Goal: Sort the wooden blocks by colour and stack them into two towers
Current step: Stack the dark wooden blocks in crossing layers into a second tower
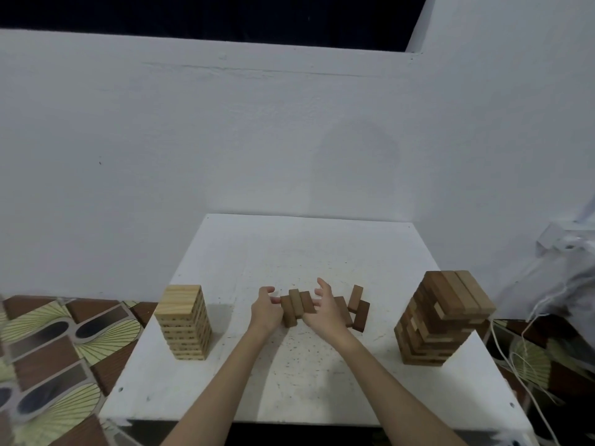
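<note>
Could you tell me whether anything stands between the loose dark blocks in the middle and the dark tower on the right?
Nothing visible does. The loose dark blocks lie between both hands, and the stretch of white table from them to the dark tower is bare. The light tower stands off on the opposite side.

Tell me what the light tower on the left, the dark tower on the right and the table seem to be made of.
Light tower: pale bare-looking wood, probably pine, with visible grain lines on top. Dark tower: brown wood in mixed reddish shades, matte, perhaps stained; which wood, I cannot tell. Table: a white painted board, dull and speckled with scuffs; what lies under the paint is hidden.
</note>
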Motion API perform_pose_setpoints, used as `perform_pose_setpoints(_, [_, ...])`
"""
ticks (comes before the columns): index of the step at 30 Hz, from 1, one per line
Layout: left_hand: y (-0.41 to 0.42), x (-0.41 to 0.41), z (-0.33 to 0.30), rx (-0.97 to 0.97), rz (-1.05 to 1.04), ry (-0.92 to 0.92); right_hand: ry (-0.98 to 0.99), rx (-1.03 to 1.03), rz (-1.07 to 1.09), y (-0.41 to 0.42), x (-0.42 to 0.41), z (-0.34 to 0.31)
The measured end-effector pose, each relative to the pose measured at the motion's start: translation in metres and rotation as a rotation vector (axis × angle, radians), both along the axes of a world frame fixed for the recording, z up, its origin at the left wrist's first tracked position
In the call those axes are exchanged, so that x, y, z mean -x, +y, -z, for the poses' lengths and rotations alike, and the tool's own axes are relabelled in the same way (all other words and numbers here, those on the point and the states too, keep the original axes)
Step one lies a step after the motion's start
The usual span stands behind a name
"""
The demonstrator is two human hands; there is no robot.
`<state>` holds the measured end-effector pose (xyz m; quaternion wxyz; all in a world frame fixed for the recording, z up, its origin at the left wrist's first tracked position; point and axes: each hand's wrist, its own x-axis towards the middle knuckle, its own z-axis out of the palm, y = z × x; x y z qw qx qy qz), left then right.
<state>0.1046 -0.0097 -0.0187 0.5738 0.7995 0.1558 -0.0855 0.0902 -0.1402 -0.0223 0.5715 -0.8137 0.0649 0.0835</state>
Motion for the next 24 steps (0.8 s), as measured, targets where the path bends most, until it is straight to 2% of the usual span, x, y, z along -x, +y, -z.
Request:
perform_pose_setpoints(5, [0.006,0.011,0.004,0.008,-0.007,0.073,-0.047,0.261,-0.157,-0.002,0.003,-0.001])
perform_pose_setpoints(10, [0.016,0.014,-0.001,-0.024,0.017,0.135,0.003,0.366,-0.261,0.007,0.002,-0.01])
perform_pose_setpoints(16, [0.031,0.016,-0.005,-0.145,0.048,0.092,0.04,0.587,-0.328,0.019,0.0,-0.018])
perform_pose_setpoints(22, [0.032,0.028,-0.001,-0.22,0.084,0.06,0.054,0.577,-0.484,0.013,0.011,-0.021])
perform_pose_setpoints(24, [0.031,0.028,-0.002,-0.223,0.07,0.047,0.039,0.493,-0.454,0.01,0.013,-0.02])
